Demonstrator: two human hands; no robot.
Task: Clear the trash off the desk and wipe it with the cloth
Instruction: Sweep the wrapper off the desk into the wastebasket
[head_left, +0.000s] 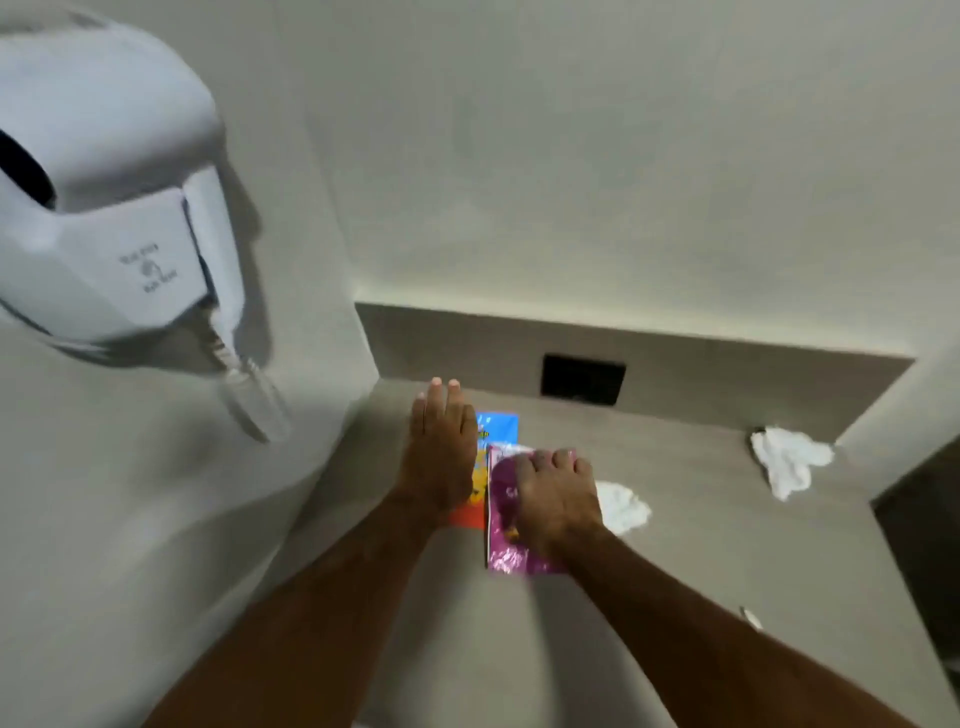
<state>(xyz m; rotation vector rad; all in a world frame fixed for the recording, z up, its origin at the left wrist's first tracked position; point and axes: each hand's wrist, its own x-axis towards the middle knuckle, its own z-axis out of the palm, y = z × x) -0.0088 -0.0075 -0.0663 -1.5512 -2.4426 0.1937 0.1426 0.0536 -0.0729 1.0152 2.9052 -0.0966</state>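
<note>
On the grey-brown desk (701, 545), near the left wall, lie two snack wrappers side by side. The blue, yellow and red wrapper (498, 428) is partly covered by my left hand (441, 452), which lies flat over it with fingers straight. My right hand (558, 496) presses down on the purple wrapper (506, 556), fingers curled on its top half. A crumpled white tissue (623, 506) sits just right of my right hand. A white cloth (789, 460) lies bunched in the desk's far right corner.
A white wall-mounted hair dryer (104, 208) with a coiled cord hangs on the left wall, above the desk's left end. A black socket panel (582, 379) is set in the back upstand. A small white scrap (750, 618) lies near the desk's right edge.
</note>
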